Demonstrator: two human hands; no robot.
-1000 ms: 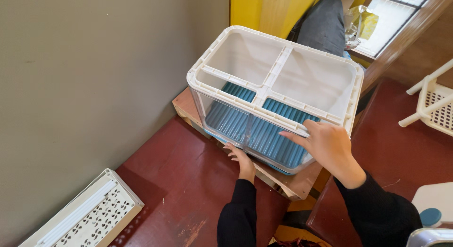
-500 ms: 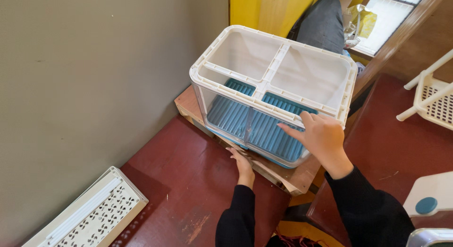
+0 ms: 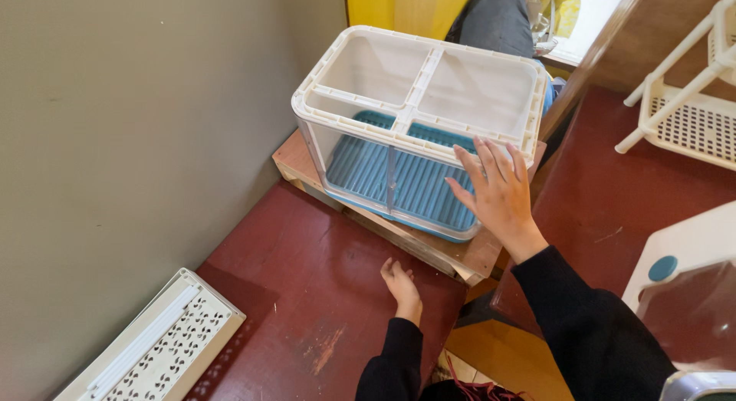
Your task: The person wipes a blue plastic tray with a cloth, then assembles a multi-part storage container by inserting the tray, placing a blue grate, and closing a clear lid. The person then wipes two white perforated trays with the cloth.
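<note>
Left hand (image 3: 402, 286) dropped off board to red floor (image 3: 291, 294), loosely curled, empty | right hand (image 3: 498, 190) spread flat against clear plastic box (image 3: 418, 133), no grip

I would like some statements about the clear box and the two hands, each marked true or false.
1. The right hand lies flat against the clear box. True.
2. The box floor is red. False: it is blue and ribbed.
3. The left hand rests on the dark red surface. True.
4. The box sits directly on the red surface. False: it sits on a wooden board.
5. A perforated white panel lies at lower left. True.
</note>
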